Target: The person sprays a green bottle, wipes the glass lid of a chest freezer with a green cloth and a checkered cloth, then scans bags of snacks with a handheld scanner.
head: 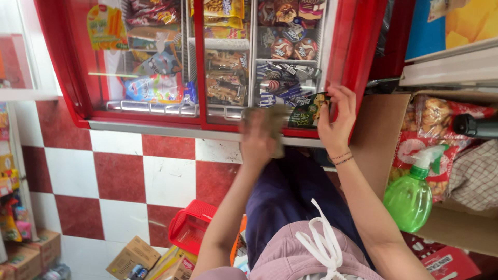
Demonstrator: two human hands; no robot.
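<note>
2 hands up at the red freezer's glass, a cloth in 1 of them

Closest in, a pink hooded top with white drawstrings [324, 243] and dark trousers, then a red basket [189, 225] and cardboard boxes [134, 255] down on the red-and-white checked floor [168, 179]; over on the right, a green spray bottle [412, 194] stands against an open carton of snack bags [433, 122]. Further out, the left hand [258, 142], blurred, presses a greyish cloth [270, 122] against the lower frame of the freezer [358, 46]. The right hand [336, 122], thread bracelets at the wrist, has fingers spread and bent on the red frame, touching the edge of a dark green packet [308, 110] – whether it grips it, I cannot tell. Beyond the glass, wire baskets [155, 107] full of wrapped ice creams
</note>
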